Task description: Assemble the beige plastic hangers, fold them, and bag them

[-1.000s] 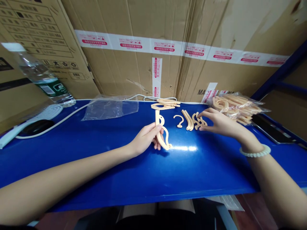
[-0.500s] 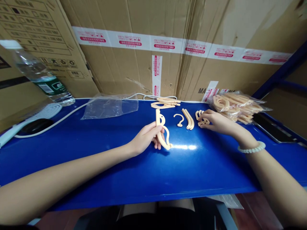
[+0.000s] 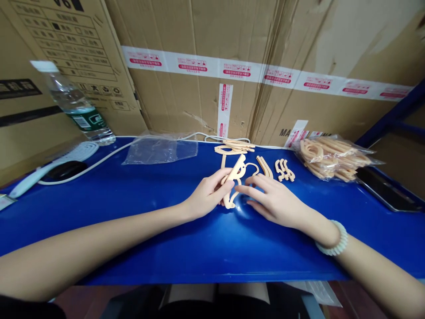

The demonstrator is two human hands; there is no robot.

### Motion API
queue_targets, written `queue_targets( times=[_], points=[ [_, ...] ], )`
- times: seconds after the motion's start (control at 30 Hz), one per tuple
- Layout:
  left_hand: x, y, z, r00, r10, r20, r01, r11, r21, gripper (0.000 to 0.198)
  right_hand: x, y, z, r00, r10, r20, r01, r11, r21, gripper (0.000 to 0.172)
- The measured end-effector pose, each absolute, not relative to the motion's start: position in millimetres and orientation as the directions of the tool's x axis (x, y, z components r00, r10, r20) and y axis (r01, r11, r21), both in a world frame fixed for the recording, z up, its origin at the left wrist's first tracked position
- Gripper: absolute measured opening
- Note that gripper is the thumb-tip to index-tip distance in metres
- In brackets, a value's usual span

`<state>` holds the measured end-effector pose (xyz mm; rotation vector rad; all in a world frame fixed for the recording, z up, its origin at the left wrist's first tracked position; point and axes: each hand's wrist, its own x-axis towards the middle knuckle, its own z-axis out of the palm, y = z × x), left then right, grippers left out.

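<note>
My left hand (image 3: 210,192) grips a beige folding hanger (image 3: 237,170) over the middle of the table. The hanger is tilted, its upper end leaning right; a second beige strip shows behind my fingers. Close by on the right, my right hand (image 3: 274,201) has its fingers bent and apart, the index fingertip at the hanger's curved brace. I see nothing held in it, though its palm is hidden. Just beyond lie a hanger hook (image 3: 255,165), partly covered by that hand, and a pair of curved hanger arms (image 3: 264,166). Small S-shaped braces (image 3: 284,170) lie to their right.
Several beige hangers (image 3: 235,146) lie stacked at the back. Plastic bags of hanger parts (image 3: 332,155) and a phone (image 3: 387,190) are at right. At left are a flat clear bag (image 3: 161,149), a water bottle (image 3: 79,106), a hairbrush (image 3: 49,170) and a white cable (image 3: 114,147).
My right hand has moved left from the small braces to the hanger. The hanger in my left hand has tilted to the right. The view has shifted slightly.
</note>
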<state>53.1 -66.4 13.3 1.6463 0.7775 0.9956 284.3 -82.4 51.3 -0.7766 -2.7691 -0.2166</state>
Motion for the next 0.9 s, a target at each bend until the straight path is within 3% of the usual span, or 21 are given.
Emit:
queue_targets(
  times=[0.1, 0.17, 0.37, 0.47, 0.57, 0.8, 0.9],
  points=[
    [53.6, -66.9, 13.6, 0.425, 0.868, 0.257, 0.022, -0.294, 0.956, 0.035, 287.1, -80.7, 49.1, -0.815, 0.504, 0.287, 0.552, 0.825, 0.119, 0.029],
    [53.4, -67.1, 13.2, 0.395, 0.878, 0.270, 0.045, -0.311, 0.949, 0.036, 288.5, -81.1, 50.7, -0.797, 0.519, 0.308, 0.560, 0.827, 0.057, 0.027],
    [50.3, -69.1, 12.6, 0.346, 0.870, 0.352, 0.138, -0.418, 0.898, 0.034, 290.4, -84.9, 61.5, -0.693, 0.622, 0.365, 0.468, 0.773, -0.429, 0.032],
    [49.6, -70.2, 13.6, 0.366, 0.850, 0.380, 0.172, -0.463, 0.870, 0.033, 293.0, -83.1, 62.9, -0.656, 0.690, 0.307, 0.347, 0.637, -0.689, 0.047],
    [49.7, -70.3, 14.9, 0.370, 0.837, 0.403, 0.196, -0.495, 0.847, 0.031, 294.3, -81.3, 60.5, -0.630, 0.730, 0.265, 0.198, 0.481, -0.854, 0.047],
    [50.5, -72.2, 16.3, 0.335, 0.794, 0.507, 0.368, -0.606, 0.705, 0.026, 289.5, -79.2, 55.5, -0.350, 0.883, 0.312, 0.165, 0.386, -0.908, 0.031],
    [50.3, -73.2, 12.5, 0.390, 0.740, 0.548, 0.461, -0.672, 0.579, 0.031, 287.9, -77.6, 52.7, -0.344, 0.901, 0.264, 0.231, 0.354, -0.906, 0.029]
  ],
)
